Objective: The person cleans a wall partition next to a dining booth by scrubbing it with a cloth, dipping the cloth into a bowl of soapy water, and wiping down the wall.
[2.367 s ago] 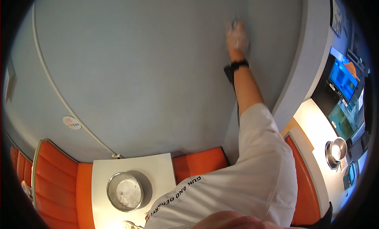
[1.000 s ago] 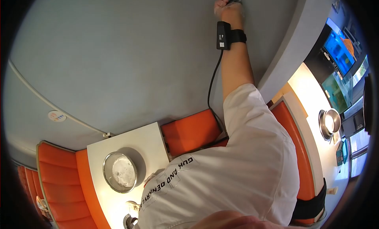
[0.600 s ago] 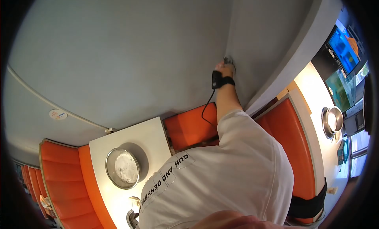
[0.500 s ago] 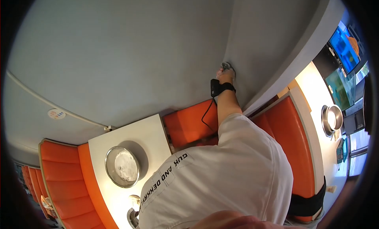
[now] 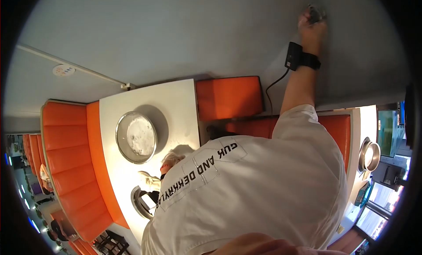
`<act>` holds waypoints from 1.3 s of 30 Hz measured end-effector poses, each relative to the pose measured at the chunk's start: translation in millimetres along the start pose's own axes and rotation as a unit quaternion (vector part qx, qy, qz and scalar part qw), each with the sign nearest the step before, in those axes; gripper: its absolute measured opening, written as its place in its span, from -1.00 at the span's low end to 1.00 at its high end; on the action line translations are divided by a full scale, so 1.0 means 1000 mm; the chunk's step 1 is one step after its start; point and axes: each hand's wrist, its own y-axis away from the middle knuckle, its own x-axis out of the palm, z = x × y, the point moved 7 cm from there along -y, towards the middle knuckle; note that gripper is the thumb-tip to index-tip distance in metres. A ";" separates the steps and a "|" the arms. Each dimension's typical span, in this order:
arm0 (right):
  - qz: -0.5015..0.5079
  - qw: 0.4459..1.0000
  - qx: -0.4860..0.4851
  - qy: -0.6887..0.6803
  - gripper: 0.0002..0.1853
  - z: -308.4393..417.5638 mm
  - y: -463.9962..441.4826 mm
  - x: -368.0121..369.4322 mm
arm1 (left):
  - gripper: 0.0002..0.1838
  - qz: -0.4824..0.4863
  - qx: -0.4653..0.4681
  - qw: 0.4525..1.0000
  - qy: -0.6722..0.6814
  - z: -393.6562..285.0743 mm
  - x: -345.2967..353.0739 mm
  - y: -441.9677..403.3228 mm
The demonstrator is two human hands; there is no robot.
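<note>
My right hand reaches far up against the grey wall, its fingers closed around a silvery-grey steel wool scourer; motion blurs both a little. On that wrist sits a black strap with a small box and a cable. My left hand is low at the white table, beside my shirt; its fingers are too unclear to read. A pale cloth-like thing lies close to it. A round metal basin with foamy water stands on the table.
Orange padded benches flank the table, and an orange seat sits against the wall. A white cable duct runs along the wall. Another metal object is at the table's near side. Metal bowls stand on a counter at right.
My right hand has moved up and to the right along the wall with the scourer. The view has shifted, and my left hand now shows at the table.
</note>
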 end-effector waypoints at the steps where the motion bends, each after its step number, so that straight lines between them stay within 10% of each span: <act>1: -0.053 0.998 0.006 0.035 -0.77 -0.014 0.003 -0.016 | -0.15 0.005 -0.002 1.000 0.003 -0.002 0.001 -0.001; 5: -0.280 0.957 0.066 0.043 -0.59 -0.078 0.031 -0.067 | -0.15 0.015 -0.016 1.000 0.009 0.000 0.003 -0.004; 7: -0.290 0.909 0.057 0.295 -0.57 -0.103 0.030 -0.111 | -0.15 0.021 -0.018 1.000 0.013 -0.002 0.004 -0.004; 8: -0.220 0.732 0.064 0.642 -0.56 -0.115 0.022 -0.132 | -0.15 0.024 -0.019 0.999 0.012 -0.004 0.005 -0.005; 10: -0.107 0.377 0.075 0.917 -0.55 -0.139 0.034 -0.125 | -0.15 0.029 -0.019 0.999 0.017 -0.009 0.005 -0.007; 22: -0.203 0.636 -0.106 0.737 -0.45 -0.244 0.142 0.045 | -0.14 0.042 -0.028 0.998 0.031 -0.030 0.000 -0.018; 28: 0.043 0.761 0.116 0.637 -0.36 -0.270 0.186 0.115 | -0.14 0.041 -0.016 0.999 0.032 -0.039 0.001 -0.018; 30: 0.060 0.695 -0.060 0.714 -0.39 -0.261 0.182 0.101 | -0.14 0.035 -0.001 0.998 0.049 -0.041 0.003 -0.020; 33: 0.213 0.352 -0.096 0.906 -0.38 -0.275 0.173 0.071 | -0.14 0.016 0.047 0.992 0.114 -0.054 0.007 -0.033; 39: 0.147 0.439 -0.059 0.885 -0.49 -0.286 0.140 0.050 | -0.11 0.017 0.007 0.999 0.036 -0.057 0.006 0.016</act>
